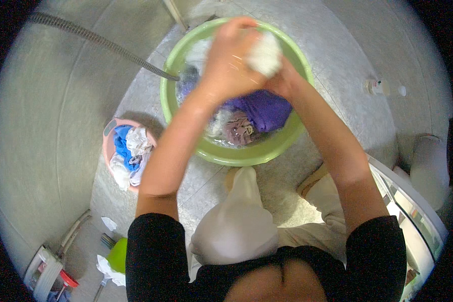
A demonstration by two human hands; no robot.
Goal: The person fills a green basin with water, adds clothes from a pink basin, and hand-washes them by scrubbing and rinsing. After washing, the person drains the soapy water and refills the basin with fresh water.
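Over a large green plastic basin (245,160), a bunched white cloth (266,54) is gripped between my two hands. My left hand (228,62) wraps it from the left, blurred by motion. On its lower right side is my right hand (287,77), its fingers partly hidden behind the cloth. Below them, sudsy water fills the basin around a purple garment (270,111). A brownish-pink cloth (239,128) lies wet against that garment's lower left. More white cloth (198,53) shows at the basin's upper left.
A grey corrugated hose (109,45) reaches over the basin's left rim. Left on the tiled floor stands a pink basket (107,151) of blue and white clothes. A bottle (375,87) lies to the right. Lower left are a bright green object (117,256) and a red-headed plunger-like tool (68,279).
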